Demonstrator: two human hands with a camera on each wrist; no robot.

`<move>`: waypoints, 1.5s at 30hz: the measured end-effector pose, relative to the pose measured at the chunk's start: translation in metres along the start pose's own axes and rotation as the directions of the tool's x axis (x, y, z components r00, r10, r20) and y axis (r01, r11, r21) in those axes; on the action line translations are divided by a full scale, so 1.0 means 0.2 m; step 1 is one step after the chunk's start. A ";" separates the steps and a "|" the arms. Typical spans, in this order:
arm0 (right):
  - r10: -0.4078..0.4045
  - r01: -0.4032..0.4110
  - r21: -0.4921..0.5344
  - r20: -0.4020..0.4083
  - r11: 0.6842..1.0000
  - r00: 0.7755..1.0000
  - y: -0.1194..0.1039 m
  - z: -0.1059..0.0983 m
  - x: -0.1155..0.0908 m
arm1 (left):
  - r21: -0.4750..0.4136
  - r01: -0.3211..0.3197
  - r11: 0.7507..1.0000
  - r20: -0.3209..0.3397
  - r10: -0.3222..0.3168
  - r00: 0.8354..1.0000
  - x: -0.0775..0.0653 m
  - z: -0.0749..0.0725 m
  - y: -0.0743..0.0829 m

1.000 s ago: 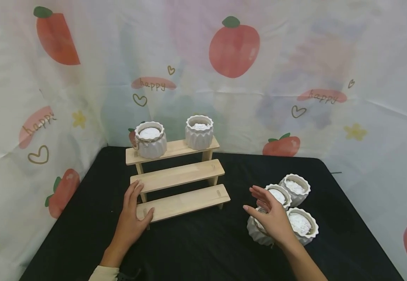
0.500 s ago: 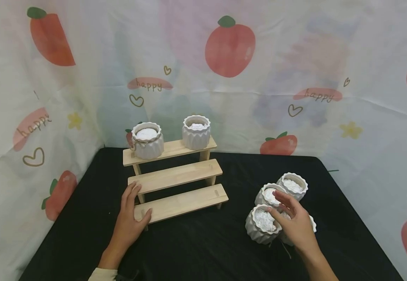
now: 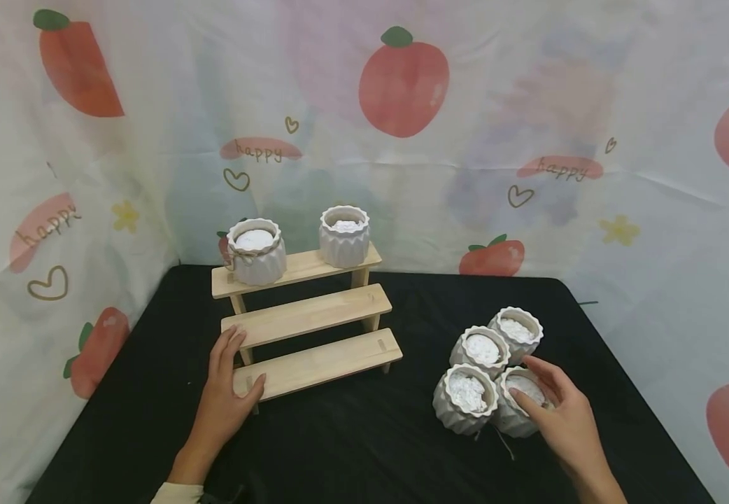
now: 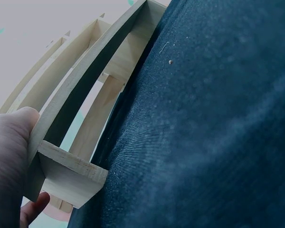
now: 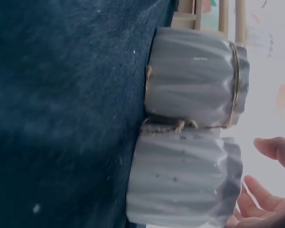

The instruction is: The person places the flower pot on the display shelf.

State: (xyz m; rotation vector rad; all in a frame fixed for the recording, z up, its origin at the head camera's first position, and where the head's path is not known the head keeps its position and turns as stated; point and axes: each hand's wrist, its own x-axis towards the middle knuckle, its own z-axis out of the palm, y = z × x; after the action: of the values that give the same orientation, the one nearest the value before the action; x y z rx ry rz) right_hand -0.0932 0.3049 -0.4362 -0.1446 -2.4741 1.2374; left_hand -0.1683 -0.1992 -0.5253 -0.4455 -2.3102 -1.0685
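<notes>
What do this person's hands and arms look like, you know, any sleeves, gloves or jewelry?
Both the left hand and the right hand are bare, with no gloves or rings showing. A pale cream sleeve ends at the left forearm, with something dark beside it, too cut off to identify. The visible right forearm shows no sleeve.

At four o'clock, the ribbed pots (image 3: 462,402) look glossy ceramic. The stand (image 3: 308,315) near seven o'clock is smooth, matt wood.
</notes>
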 end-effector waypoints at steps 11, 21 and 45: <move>0.036 -0.037 -0.033 -0.036 0.999 0.999 0.07 -0.06 -0.05 | -0.013 0.005 1.000 0.002 -0.005 1.000 -0.01 0.00 0.00; 0.199 -0.199 0.002 -0.011 0.980 0.980 0.10 -0.07 -0.08 | 0.007 0.014 1.000 0.007 -0.014 1.000 0.00 -0.01 0.01; 0.252 -0.265 0.050 0.190 0.963 0.949 0.14 -0.08 -0.08 | -0.002 0.038 0.999 0.021 -0.038 0.999 0.00 -0.01 0.01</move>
State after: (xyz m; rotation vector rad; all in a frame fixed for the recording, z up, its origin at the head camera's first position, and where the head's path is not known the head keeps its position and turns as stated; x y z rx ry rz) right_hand -0.0744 0.3293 -0.4547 -0.3624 -2.6234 1.5099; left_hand -0.1667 -0.1997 -0.5229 -0.4180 -2.3445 -1.0900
